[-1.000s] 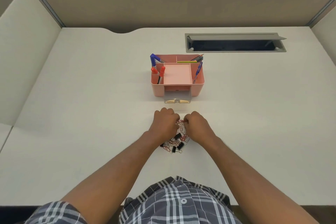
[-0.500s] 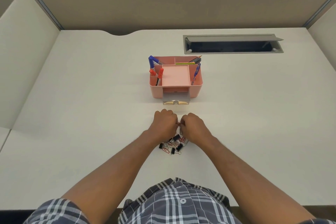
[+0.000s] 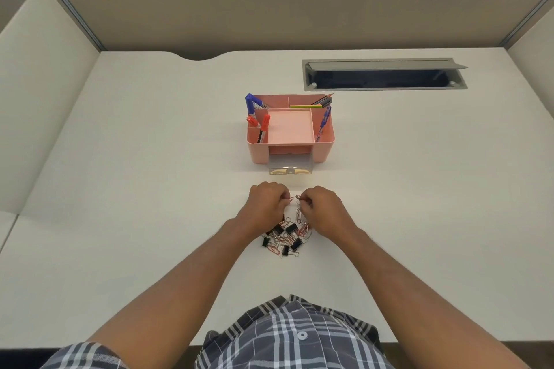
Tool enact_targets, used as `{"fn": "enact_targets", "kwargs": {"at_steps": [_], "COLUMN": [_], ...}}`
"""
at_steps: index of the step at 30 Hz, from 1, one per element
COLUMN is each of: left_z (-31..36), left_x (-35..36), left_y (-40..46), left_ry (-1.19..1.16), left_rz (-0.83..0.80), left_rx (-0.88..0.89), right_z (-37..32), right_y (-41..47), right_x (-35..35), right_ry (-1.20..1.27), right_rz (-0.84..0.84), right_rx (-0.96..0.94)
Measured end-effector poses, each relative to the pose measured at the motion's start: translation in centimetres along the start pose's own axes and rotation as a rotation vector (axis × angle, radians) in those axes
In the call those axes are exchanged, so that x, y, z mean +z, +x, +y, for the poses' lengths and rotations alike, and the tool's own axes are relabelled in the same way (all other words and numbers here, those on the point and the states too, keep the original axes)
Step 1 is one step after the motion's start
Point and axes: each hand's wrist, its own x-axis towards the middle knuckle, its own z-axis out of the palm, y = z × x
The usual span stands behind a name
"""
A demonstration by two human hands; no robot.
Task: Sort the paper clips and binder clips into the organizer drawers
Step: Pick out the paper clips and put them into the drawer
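Note:
A heap of red and silver paper clips and black binder clips lies on the white desk near me. Both hands hover at its far edge. My left hand pinches a small red paper clip at its fingertips. My right hand pinches other paper clips, a thumb's width from the left hand. Beyond them stands the pink organizer with its clear drawer pulled open toward me.
Markers, pens and pencils stand in the organizer's side and back slots. A grey cable hatch is set into the desk at the far right. Beige partitions wall the desk on three sides.
My hands have drawn slightly apart, each now pinching paper clips, leaving more of the heap exposed below them. The camera view shifted a little.

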Motion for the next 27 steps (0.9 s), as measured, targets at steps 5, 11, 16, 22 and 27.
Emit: {"fn": "enact_targets", "kwargs": {"at_steps": [5,11,16,22,27], "left_z": [0.1,1.2,2.0,2.7,2.1], "left_x": [-0.8,-3.5,-5.1,-5.4,-4.6], "left_y": [-0.7,0.1,2.7,3.2,2.3], "left_ry": [-0.136,-0.155,-0.054,-0.01,-0.044], "left_rz": [0.113,0.43,0.461,0.475,0.514], "left_rx": [0.013,0.184,0.145,0.157,0.196], "right_z": [-0.6,-2.8,-4.0,-4.2,-3.5], "right_y": [-0.2,1.3,4.0,5.2,4.0], "right_x": [-1.5,-4.8,-6.1,-5.9,-6.6], "right_ry": [0.091,0.174,-0.059,-0.154,-0.013], "right_rz": [0.038,0.242,0.271,0.211,0.267], "right_rx": [0.008,-0.121,-0.135,-0.125,-0.148]}}
